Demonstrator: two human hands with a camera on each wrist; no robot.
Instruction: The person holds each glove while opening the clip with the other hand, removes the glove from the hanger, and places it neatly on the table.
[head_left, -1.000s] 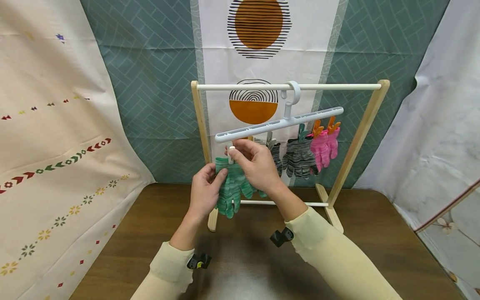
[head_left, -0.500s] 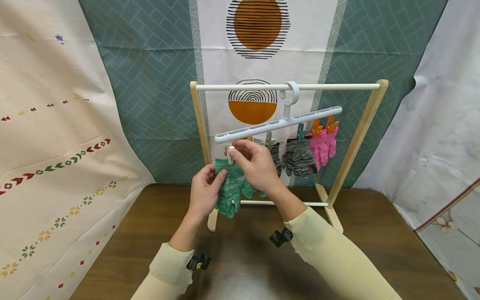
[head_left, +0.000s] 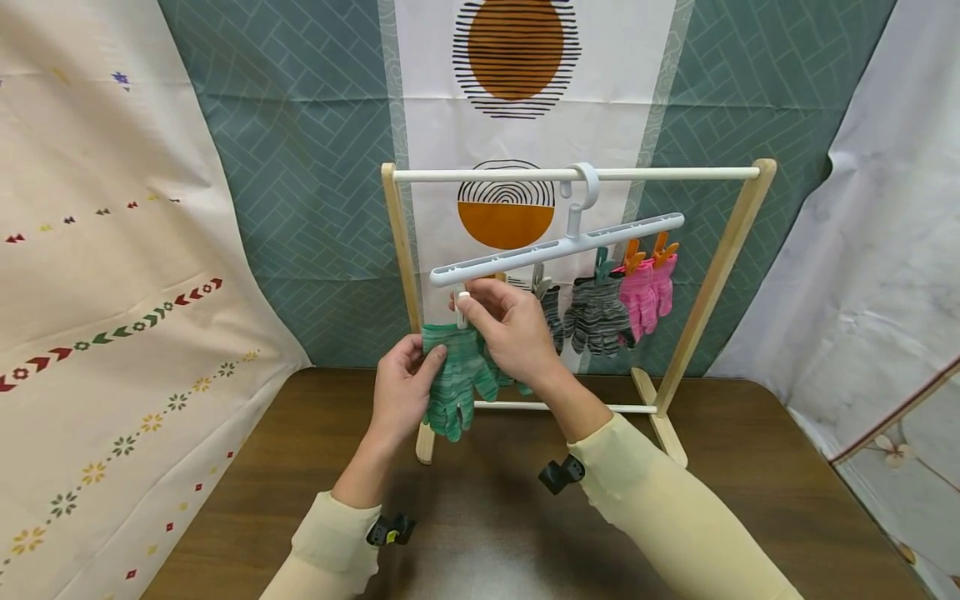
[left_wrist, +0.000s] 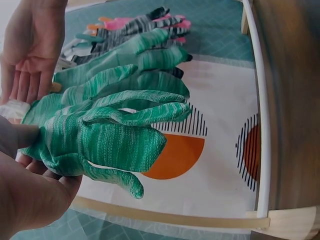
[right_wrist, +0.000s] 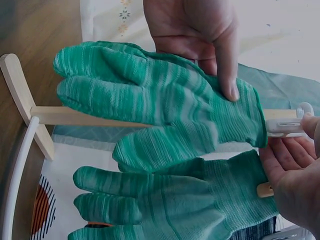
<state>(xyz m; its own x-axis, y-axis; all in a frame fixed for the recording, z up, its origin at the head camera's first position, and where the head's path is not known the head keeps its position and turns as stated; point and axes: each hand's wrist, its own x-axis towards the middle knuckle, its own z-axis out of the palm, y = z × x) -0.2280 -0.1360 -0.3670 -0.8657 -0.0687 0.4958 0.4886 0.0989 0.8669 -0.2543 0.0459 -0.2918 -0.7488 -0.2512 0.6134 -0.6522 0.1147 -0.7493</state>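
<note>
A green streaked knit glove (right_wrist: 190,105) hangs fingers down in my left hand (head_left: 401,387), its cuff pinched between thumb and fingers. My right hand (head_left: 517,329) pinches a white clothespin (head_left: 462,310) under the left end of the pale grey hanger (head_left: 495,261). In the right wrist view the clothespin's tip lies right at the glove's cuff edge. Just behind, a second green glove (right_wrist: 175,200) hangs from a wooden clothespin (right_wrist: 265,190), mostly hidden by my right hand in the head view.
The tilted hanger hooks over the white rail of a wooden rack (head_left: 693,292). Farther right on it hang black-and-grey gloves (head_left: 597,317) and pink gloves (head_left: 645,292), held by green, grey and orange clothespins. The rack's feet stand on a brown table (head_left: 480,508) before a patterned cloth.
My left hand has shifted slightly left and down with the green glove, so the cuff overlaps the clothespin less. My right hand stays in place on the clothespin.
</note>
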